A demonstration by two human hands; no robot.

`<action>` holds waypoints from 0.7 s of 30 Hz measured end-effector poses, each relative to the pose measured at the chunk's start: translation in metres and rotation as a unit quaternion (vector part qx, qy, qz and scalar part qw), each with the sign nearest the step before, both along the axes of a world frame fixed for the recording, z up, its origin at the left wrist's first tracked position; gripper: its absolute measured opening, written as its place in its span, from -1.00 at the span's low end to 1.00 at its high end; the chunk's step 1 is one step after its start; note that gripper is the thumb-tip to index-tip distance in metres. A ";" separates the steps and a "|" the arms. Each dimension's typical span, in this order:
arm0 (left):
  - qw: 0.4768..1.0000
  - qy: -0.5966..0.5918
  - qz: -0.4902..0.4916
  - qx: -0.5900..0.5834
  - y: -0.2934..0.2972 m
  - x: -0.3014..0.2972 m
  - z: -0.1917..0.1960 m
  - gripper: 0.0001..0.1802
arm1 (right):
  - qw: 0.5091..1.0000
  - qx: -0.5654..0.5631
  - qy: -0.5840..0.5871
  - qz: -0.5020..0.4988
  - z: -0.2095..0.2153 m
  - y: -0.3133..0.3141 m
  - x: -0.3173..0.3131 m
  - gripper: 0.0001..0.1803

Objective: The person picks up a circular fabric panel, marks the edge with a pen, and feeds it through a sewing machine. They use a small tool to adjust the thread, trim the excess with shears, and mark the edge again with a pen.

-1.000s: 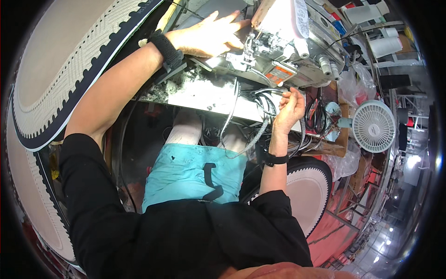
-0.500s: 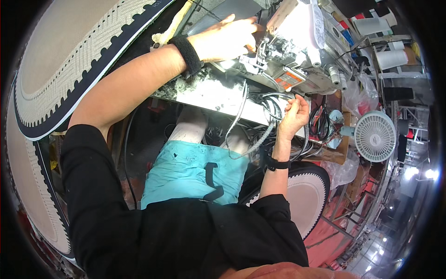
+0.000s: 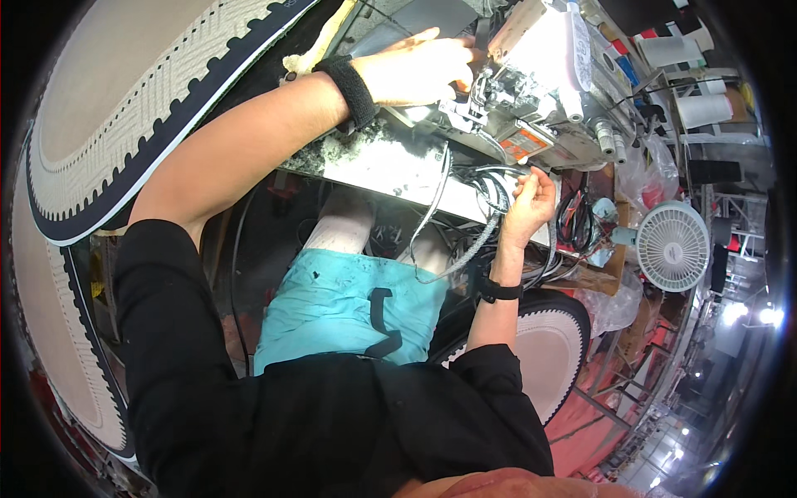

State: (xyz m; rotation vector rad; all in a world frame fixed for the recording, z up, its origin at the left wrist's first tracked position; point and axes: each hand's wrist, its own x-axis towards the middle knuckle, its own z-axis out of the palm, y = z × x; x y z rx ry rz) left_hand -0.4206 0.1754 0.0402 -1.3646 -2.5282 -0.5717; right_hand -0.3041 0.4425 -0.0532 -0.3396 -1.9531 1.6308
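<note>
My left hand (image 3: pixel 419 70) lies palm down beside the needle area of an industrial sewing machine (image 3: pixel 540 62), under a bright lamp. Its fingers are stretched and apart, with the fingertips partly hidden against the machine. A black wristband (image 3: pixel 352 91) circles that wrist. Lower and to the right, my right hand (image 3: pixel 530 203) is closed, thumb and fingers pressed together just below the machine's orange label (image 3: pixel 523 144). Anything between those fingers is too small to make out. A bundle of grey and black cables (image 3: pixel 491 192) hangs right beside this hand.
Large oval pieces with a toothed dark border (image 3: pixel 187 112) fill the left side. Dark lint covers part of the bright machine bed (image 3: pixel 374 162). A small white fan (image 3: pixel 672 246) stands at right, below thread cones (image 3: pixel 704 109). Another bordered piece (image 3: pixel 556 357) lies below my right forearm.
The whole view has shifted slightly, so the machine and both hands sit a little farther right. My left fingers are slightly differently bent at the machine; my right hand keeps its closed pose.
</note>
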 end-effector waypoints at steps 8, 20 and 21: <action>0.992 0.122 0.007 0.014 -0.009 -0.014 -0.012 -0.75 | 0.999 0.033 0.021 -0.011 0.002 -0.006 0.001 -0.87; 0.987 -0.005 0.092 0.132 -0.009 -0.006 0.051 -0.79 | 0.788 0.602 -0.045 0.117 0.028 -0.053 0.015 -0.87; 0.990 0.023 0.074 0.115 -0.010 0.003 0.063 -0.78 | 0.797 0.587 -0.030 0.141 0.032 -0.051 0.019 -0.88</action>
